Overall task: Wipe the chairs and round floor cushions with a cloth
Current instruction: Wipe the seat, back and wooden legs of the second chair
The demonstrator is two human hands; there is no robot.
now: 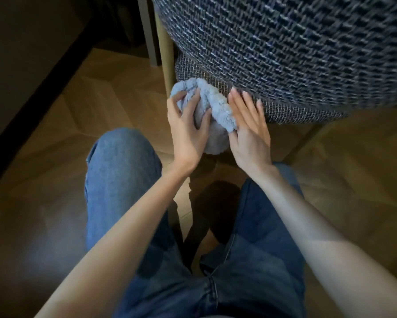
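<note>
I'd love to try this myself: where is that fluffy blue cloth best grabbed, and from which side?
Probably the bunched lower bulge of the cloth, coming from below on the person's side. Its upper edge lies against the chair seat, so only that rounded bundle hangs free; the left hand grips its left side.

open wood floor [55, 157] at left; chair seat [284, 53] and leg [166, 53] close ahead

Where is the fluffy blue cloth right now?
In the head view the cloth sits mid-frame, bunched between the left hand and the right hand, against the lower edge of the woven chair, just right of its wooden leg.
</note>
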